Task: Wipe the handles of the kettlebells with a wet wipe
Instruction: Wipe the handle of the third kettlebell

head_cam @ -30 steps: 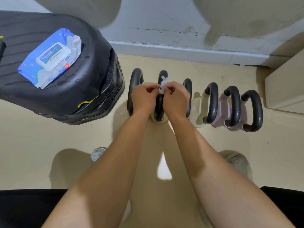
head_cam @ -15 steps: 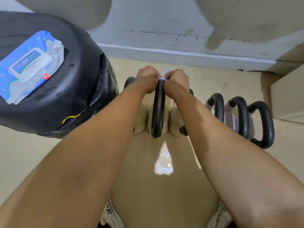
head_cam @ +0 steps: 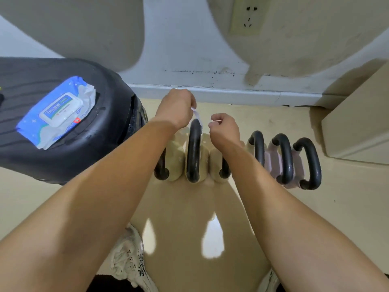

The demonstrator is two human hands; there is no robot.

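Head view: we are drawing our hands apart. Our left hand is pinching the thin white wet wipe above the black curved kettlebell handle; our right hand, loosely curled beside it, seems empty.

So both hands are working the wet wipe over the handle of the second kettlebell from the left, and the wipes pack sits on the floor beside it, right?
Not quite. The head view shows the wipes pack on the black stool, not on the floor. The rest holds: left hand and right hand stretch the wet wipe over the second handle.
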